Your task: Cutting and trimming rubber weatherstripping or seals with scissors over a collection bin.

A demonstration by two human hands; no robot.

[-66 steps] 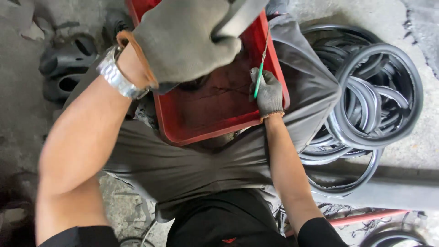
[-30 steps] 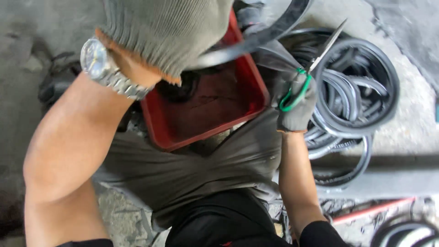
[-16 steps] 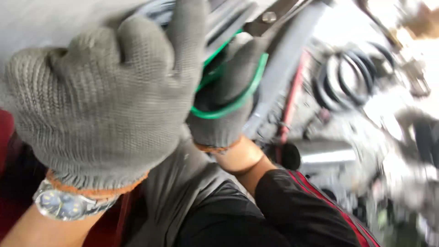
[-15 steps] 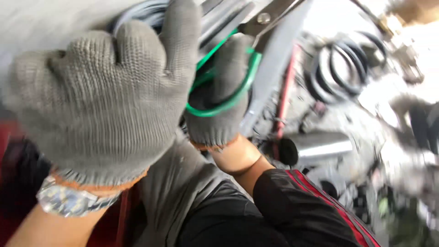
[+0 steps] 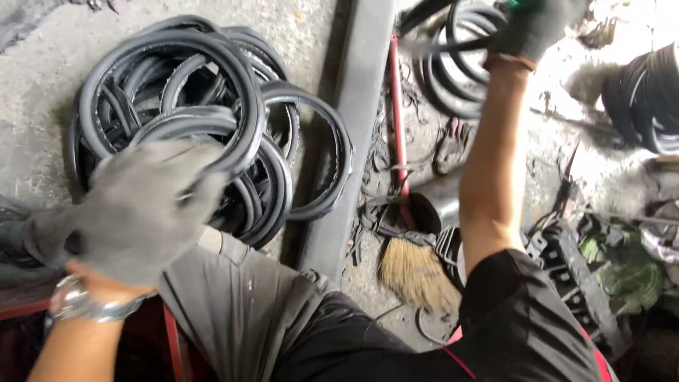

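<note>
Black rubber rings [image 5: 453, 64] held up by the gloved right hand [image 5: 534, 28].
Left hand [image 5: 138, 212], in a grey glove, is blurry with fingers spread, holding nothing, above a pile of black rubber rings [image 5: 205, 120] on the concrete floor [image 5: 42, 78]; straw brush [image 5: 417, 272] nearby.

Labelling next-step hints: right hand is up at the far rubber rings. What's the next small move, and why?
Probably lower the right hand to set the black ring on the far pile: it is raised, gloved and gripping that ring above the floor. The left hand hangs blurred and apparently empty above the near ring pile.
</note>
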